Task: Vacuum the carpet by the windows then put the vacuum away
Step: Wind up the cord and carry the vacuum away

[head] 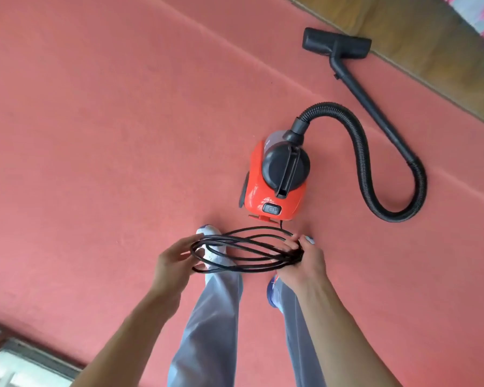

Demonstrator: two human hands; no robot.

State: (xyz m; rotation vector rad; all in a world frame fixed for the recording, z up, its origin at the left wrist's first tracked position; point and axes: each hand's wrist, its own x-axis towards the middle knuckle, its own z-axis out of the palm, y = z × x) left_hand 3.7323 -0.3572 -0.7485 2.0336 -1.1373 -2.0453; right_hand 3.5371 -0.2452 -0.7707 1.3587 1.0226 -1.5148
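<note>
A small red and black canister vacuum stands on the salmon-pink carpet just ahead of my feet. Its ribbed black hose curls to the right into a rigid wand ending in a black floor nozzle at the carpet's far edge. The black power cord is gathered into several loops between my hands and runs on to the vacuum's rear. My right hand grips the bundled loops at their right end. My left hand holds the left end of the loops with curled fingers.
A brown upholstered edge with floral fabric behind it borders the carpet at the top right. A window frame shows at the bottom left. My legs in grey trousers and socked feet stand below the cord.
</note>
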